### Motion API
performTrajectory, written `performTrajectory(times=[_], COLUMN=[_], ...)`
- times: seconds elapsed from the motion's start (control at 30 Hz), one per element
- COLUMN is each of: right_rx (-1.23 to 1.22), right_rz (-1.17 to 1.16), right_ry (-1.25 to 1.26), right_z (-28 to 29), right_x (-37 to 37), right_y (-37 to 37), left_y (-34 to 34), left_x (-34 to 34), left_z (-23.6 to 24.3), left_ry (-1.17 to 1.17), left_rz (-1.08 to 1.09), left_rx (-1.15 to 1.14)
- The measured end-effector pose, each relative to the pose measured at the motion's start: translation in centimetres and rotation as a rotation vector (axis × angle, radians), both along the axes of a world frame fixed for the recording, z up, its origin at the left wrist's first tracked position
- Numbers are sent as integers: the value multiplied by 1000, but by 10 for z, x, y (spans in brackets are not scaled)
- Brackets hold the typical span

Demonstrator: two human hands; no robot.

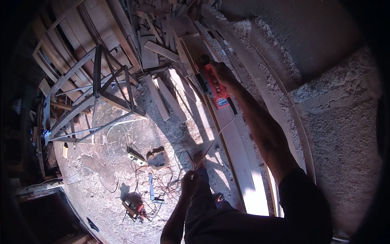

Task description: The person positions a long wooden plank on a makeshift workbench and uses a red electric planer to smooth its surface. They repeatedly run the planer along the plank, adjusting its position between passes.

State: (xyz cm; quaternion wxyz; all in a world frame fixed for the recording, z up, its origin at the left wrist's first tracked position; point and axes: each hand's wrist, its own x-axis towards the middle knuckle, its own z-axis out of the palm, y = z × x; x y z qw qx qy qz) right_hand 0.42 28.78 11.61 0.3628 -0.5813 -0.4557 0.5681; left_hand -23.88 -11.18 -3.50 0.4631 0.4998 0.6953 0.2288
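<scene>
A red electric planer (215, 86) with a black front knob rests on a long pale board (239, 151). My right hand (222, 74) is closed on the planer, near the far end of the board; my forearm hides part of the grip. From the planer's rear a thin power cord (216, 137) slants down toward my left side. Low in front of my body, my left hand (189, 182) is curled closed around that cord, with its fingers partly in shadow.
At the left stands a metal frame (97, 91). Offcuts (156, 36) pile up at the far end, and shavings cover the ledge at right. On the floor lie a power strip (136, 157), tangled cords, a blue angled tool (152, 189) and a red-and-black power tool (136, 207).
</scene>
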Motion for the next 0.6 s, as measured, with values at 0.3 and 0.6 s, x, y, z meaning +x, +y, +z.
performTrajectory(times=[0.3, 0.6], right_rx=[-233, -158], right_rz=[-43, -129], right_ry=[-199, -151], right_z=[18, 7], right_x=[118, 159], right_y=[-430, -743], left_y=[-111, -208], left_x=[6, 113], left_z=[-8, 29], left_ry=[52, -58], left_rz=[-499, -943], left_rx=[172, 271])
